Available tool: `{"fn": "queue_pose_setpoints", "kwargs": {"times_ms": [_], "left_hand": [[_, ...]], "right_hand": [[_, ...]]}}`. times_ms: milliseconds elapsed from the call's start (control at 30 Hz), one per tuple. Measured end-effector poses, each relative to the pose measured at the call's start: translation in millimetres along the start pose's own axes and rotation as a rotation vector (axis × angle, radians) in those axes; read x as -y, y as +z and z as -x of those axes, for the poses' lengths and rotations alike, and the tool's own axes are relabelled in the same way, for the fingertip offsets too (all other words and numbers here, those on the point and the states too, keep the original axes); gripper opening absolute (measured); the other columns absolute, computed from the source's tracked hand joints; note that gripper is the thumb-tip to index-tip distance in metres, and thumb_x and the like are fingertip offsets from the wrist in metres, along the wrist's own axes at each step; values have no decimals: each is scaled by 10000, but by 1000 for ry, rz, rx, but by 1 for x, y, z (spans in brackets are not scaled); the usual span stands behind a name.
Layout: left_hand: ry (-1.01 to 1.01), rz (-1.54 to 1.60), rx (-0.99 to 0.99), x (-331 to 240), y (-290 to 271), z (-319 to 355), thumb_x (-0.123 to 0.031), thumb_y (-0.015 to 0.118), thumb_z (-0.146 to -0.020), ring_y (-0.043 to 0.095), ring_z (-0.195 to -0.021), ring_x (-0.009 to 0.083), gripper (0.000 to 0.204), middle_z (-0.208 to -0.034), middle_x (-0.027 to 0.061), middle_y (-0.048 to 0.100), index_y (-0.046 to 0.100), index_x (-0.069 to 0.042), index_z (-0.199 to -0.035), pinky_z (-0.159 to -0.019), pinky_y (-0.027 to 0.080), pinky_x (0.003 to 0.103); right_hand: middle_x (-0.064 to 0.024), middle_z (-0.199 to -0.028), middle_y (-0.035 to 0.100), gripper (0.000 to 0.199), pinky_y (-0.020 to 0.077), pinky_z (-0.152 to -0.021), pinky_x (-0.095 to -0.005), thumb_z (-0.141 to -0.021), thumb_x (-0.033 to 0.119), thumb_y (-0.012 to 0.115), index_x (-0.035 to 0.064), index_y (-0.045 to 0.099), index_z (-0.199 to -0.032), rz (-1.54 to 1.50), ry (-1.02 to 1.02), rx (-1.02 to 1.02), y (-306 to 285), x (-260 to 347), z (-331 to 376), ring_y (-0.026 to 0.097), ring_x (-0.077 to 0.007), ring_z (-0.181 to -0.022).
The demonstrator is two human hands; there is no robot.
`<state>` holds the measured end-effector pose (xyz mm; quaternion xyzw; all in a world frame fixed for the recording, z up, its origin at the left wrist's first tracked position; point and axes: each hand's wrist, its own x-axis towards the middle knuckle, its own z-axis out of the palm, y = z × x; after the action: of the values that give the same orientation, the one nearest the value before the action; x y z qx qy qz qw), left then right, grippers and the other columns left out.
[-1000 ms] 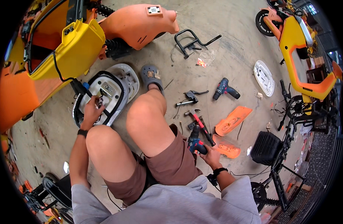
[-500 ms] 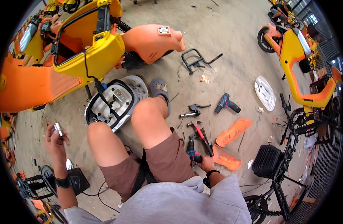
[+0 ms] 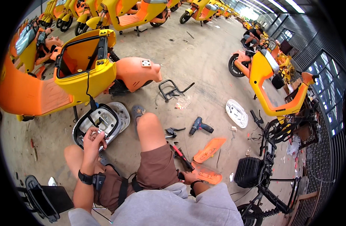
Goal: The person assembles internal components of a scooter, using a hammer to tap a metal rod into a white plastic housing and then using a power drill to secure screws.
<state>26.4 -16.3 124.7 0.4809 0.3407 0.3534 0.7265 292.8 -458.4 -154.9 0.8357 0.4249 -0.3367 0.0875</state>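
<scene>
My left hand (image 3: 93,142) is raised over the scooter seat base (image 3: 113,117), a white shell with a black rim lying upside down on the floor. Its fingers pinch a small silver metal cylinder, now mostly hidden by them. Beside my right thigh, my right hand (image 3: 189,177) is closed round the handle of a power drill (image 3: 180,176); the thigh hides most of the drill. Close by lies a hammer (image 3: 185,158) with a red and black handle. A black cable (image 3: 88,84) runs from the yellow and orange scooter (image 3: 86,81) down to the seat base.
Right of my knee lie a brake lever (image 3: 175,132), a second power drill (image 3: 200,126), orange plastic covers (image 3: 210,148) and a white oval shell (image 3: 236,113). Farther off is a bent black rack (image 3: 169,92). A stripped scooter frame (image 3: 269,162) stands right; another person (image 3: 252,37) crouches far off.
My left hand has swung inward from the far left to over the seat base, still pinching the silver cylinder. The view has tilted up and shifted right; my right hand stays on the drill.
</scene>
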Motion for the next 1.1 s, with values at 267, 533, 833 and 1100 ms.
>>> {"fn": "queue_pose_setpoints", "kwargs": {"times_ms": [267, 533, 833, 1100], "left_hand": [[-38, -93, 43, 6, -6, 1, -141, 669, -892, 574, -539, 113, 229, -746, 39, 616, 496, -47, -1010, -467, 420, 220], [-219, -189, 158, 6, 10, 4, -45, 686, -862, 584, -580, 109, 207, -789, 51, 631, 511, -26, -971, -511, 454, 230], [-229, -116, 184, -7, 21, 0, -32, 657, -884, 611, -647, 105, 152, -844, 65, 667, 553, -12, -993, -554, 454, 225], [-258, -77, 293, -4, 18, 21, -12, 674, -876, 639, -729, 115, 177, -896, 78, 676, 591, 23, -1028, -637, 512, 244]], "right_hand": [[-40, -1122, 658, 319, 439, -840, -459, -869, 198, 563, 209, 558, -1188, 336, 78, -4, -1, 22, -13, 654, -251, -1010], [-53, -1106, 643, 383, 439, -892, -471, -817, 153, 611, 160, 554, -1196, 218, 99, -71, 18, 13, -17, 603, -257, -1066], [-175, -904, 712, 442, 540, -802, -344, -801, 321, 685, 12, 661, -1115, -745, 142, -357, -54, 48, -63, 699, -277, -858], [-88, -918, 663, 369, 495, -575, -233, -974, 208, 559, 1, 535, -1279, -1531, -206, 72, -315, 196, 33, 621, -122, -683]]}}
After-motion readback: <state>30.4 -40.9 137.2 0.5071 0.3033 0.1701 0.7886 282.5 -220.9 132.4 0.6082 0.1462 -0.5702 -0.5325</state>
